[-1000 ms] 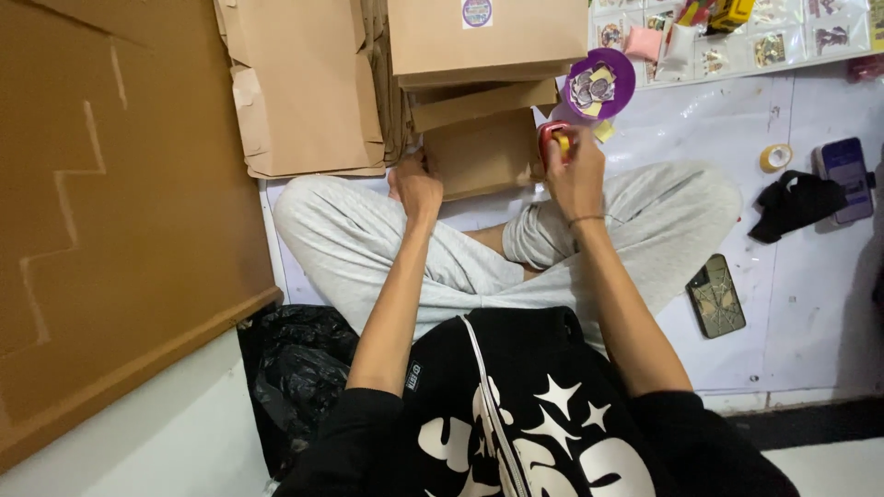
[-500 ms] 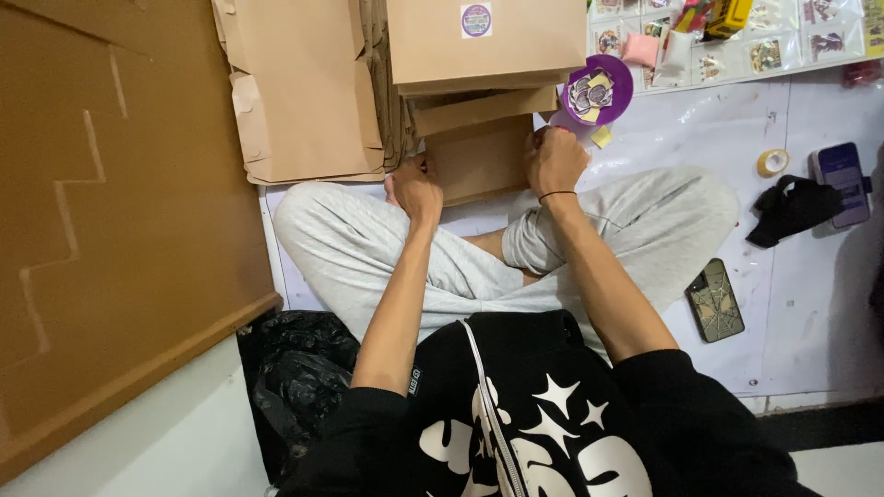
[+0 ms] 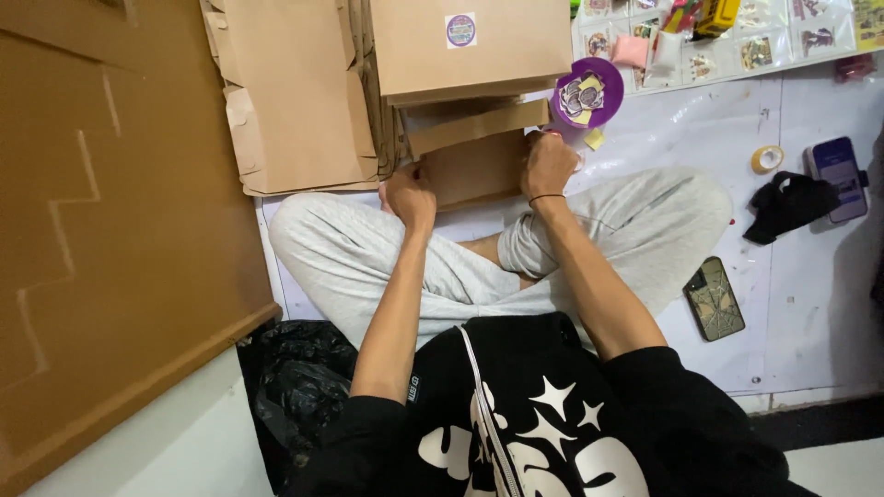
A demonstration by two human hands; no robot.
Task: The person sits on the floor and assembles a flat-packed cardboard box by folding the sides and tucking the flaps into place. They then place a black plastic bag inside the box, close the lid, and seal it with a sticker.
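Observation:
I sit cross-legged on a white floor sheet with a small brown cardboard box (image 3: pixel 474 166) in front of my knees. My left hand (image 3: pixel 409 195) grips the box's left edge. My right hand (image 3: pixel 547 164) holds its right side near the raised lid flap (image 3: pixel 479 125). A purple bowl (image 3: pixel 588 92) with small stickers stands just beyond my right hand. A closed brown box (image 3: pixel 470 46) with a round sticker on top lies behind the one I hold.
Flat folded cartons (image 3: pixel 295 92) lie at the back left, a large brown board (image 3: pixel 110 230) on the left. A tape roll (image 3: pixel 766 159), black cloth (image 3: pixel 787 204) and two phones (image 3: pixel 714 297) (image 3: pixel 836 175) lie right. A black bag (image 3: pixel 299 387) sits by my left hip.
My right hand has come down from the purple bowl to the right side of the small box. My left hand has stayed on the box's left edge.

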